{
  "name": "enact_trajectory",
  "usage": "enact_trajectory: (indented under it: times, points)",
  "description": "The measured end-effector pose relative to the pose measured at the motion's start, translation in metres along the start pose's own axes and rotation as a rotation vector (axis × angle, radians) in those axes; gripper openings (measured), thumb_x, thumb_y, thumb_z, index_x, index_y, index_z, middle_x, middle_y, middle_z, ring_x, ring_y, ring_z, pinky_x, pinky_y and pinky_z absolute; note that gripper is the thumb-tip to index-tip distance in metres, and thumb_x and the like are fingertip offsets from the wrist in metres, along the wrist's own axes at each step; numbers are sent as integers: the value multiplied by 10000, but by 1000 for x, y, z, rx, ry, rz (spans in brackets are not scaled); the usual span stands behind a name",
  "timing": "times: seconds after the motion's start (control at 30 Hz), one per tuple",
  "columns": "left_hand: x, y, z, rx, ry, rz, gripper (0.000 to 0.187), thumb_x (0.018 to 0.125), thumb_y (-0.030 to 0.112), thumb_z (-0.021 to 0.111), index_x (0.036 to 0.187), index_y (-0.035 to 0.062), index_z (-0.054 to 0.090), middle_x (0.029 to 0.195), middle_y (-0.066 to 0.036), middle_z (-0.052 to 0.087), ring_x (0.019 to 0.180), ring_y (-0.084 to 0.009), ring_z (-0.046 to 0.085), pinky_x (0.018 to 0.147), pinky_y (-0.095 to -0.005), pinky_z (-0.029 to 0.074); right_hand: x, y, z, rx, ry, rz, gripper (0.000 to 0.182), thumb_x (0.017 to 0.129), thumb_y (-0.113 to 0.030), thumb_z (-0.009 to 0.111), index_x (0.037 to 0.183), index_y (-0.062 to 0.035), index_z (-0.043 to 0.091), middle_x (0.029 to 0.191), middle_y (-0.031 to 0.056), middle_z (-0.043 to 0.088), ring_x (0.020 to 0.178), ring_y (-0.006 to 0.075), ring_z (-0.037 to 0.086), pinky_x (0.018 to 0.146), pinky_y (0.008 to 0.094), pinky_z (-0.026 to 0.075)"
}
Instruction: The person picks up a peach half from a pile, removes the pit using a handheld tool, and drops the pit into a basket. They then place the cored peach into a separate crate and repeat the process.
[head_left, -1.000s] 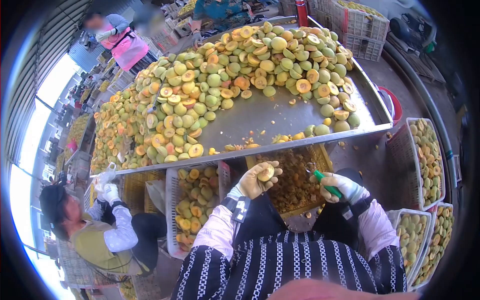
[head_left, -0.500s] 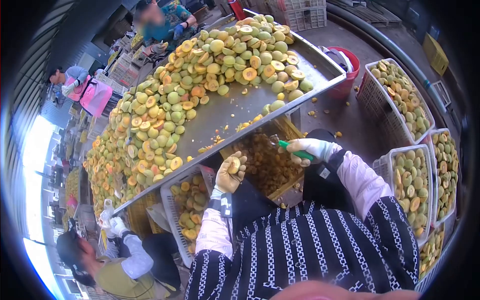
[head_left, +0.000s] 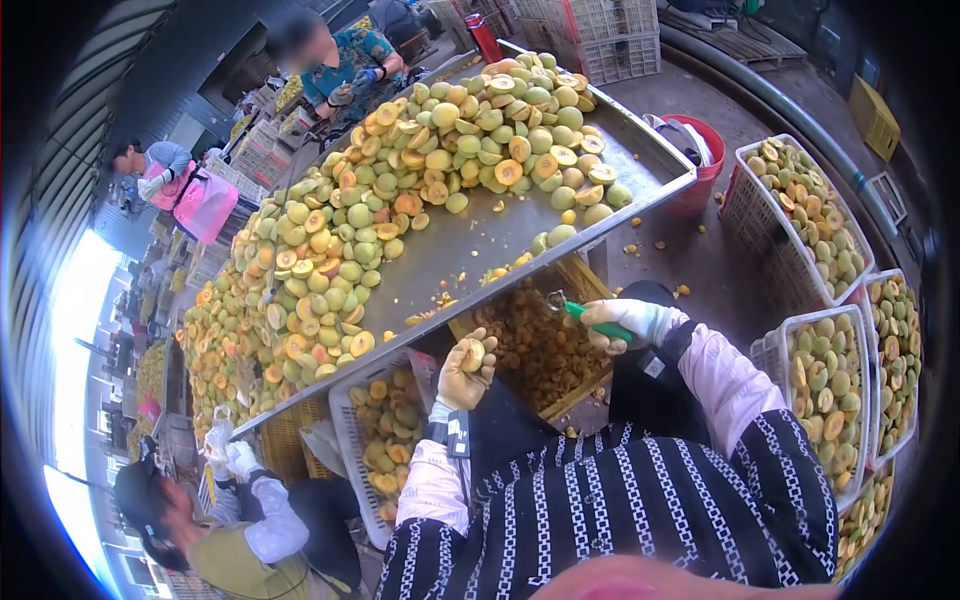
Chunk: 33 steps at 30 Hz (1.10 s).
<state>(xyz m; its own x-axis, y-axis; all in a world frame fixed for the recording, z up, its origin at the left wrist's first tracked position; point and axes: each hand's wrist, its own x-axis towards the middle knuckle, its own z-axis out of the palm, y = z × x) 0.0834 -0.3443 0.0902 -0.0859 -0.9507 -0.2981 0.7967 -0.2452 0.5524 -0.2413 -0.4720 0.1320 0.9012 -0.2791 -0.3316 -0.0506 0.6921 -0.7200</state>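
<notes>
My gloved left hand [head_left: 462,378] is closed around a halved peach [head_left: 474,354], its cut face partly covered by the fingers. My gloved right hand [head_left: 632,318] grips a green-handled pitting tool [head_left: 574,309] with a rounded metal loop at its tip. The loop points left and stays apart from the peach half. Below and between both hands, a yellow crate [head_left: 588,283] holds brown pits and scraps [head_left: 535,355]. Beyond them stands a metal table [head_left: 440,258] heaped with peach halves [head_left: 440,150].
A white crate of peach halves [head_left: 388,420] stands left of my legs. More filled crates [head_left: 790,215] and a red bucket [head_left: 705,180] are on the right. One co-worker [head_left: 230,510] sits at lower left, another [head_left: 350,65] across the table; a person in pink [head_left: 205,195] is farther off.
The view has shifted slightly, so the scene sits a little lower and to the right. Both hands keep their holds, with the tool and peach half still apart.
</notes>
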Motion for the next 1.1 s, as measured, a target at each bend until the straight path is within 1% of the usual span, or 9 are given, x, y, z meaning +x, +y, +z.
enact_trajectory:
  times: [0.1, 0.3, 0.43, 0.5, 0.7, 0.77, 0.87, 1.03, 1.1]
  points:
    - [6, 4, 4, -25, -36, -20, 372, 951, 283, 509, 1256, 70, 523, 1109, -140, 633, 787, -205, 639, 649, -274, 547, -1, -6, 2, 22, -6, 2, 355, 945, -304, 511, 1209, -68, 489, 631, 35, 543, 428, 87, 463, 411, 207, 364]
    - [5, 2, 2, -30, -20, -17, 370, 951, 270, 510, 1256, 60, 522, 1114, -138, 629, 785, -201, 642, 649, -278, 550, 4, -1, 0, 1, 15, 11, 383, 941, -310, 519, 1236, -68, 479, 630, 42, 541, 423, 84, 456, 405, 211, 364]
    - [7, 6, 7, -32, -34, -21, 362, 948, 265, 514, 1242, 56, 533, 1091, -140, 638, 780, -194, 642, 630, -264, 544, 1, -12, 7, -22, 13, 33, 374, 937, -321, 525, 1205, -63, 487, 622, 49, 536, 426, 91, 454, 410, 210, 363]
    - [6, 5, 7, -9, 1, -10, 362, 948, 256, 509, 1245, 51, 528, 1095, -140, 634, 781, -197, 641, 629, -263, 547, 2, -7, 5, -22, 25, -5, 366, 935, -325, 526, 1192, -66, 491, 618, 48, 533, 427, 92, 451, 418, 211, 361]
    - [9, 6, 4, -31, -39, -26, 385, 953, 252, 497, 1269, 32, 501, 1114, -155, 621, 799, -207, 639, 645, -273, 558, 3, -8, 6, -19, 27, 12, 358, 946, -313, 525, 1201, -65, 488, 609, 46, 531, 424, 99, 458, 418, 216, 373]
    - [8, 5, 4, -84, -71, -20, 380, 964, 250, 485, 1269, 24, 510, 1100, -174, 638, 803, -231, 669, 658, -297, 577, 6, -4, 0, 42, -32, 9, 368, 949, -314, 520, 1205, -53, 483, 610, 39, 542, 422, 95, 461, 419, 216, 378]
    - [10, 4, 0, -99, -85, -26, 381, 965, 245, 486, 1273, 22, 503, 1115, -177, 629, 812, -239, 670, 664, -302, 580, 0, -10, 10, -29, 28, 11, 384, 946, -329, 520, 1214, -57, 481, 612, 36, 541, 419, 85, 458, 437, 213, 386]
    - [8, 7, 0, -132, -72, -68, 382, 968, 256, 483, 1273, 28, 502, 1129, -175, 623, 810, -244, 670, 664, -308, 585, 2, -7, 5, 24, 34, 95, 392, 943, -303, 514, 1247, -58, 472, 611, 38, 531, 418, 95, 451, 431, 222, 379]
    - [13, 8, 0, -151, -97, -65, 382, 969, 258, 483, 1274, 30, 502, 1129, -174, 623, 808, -242, 671, 663, -305, 584, 3, -12, 4, 47, 10, 73, 398, 947, -302, 516, 1254, -53, 469, 613, 47, 532, 413, 99, 442, 425, 224, 375]
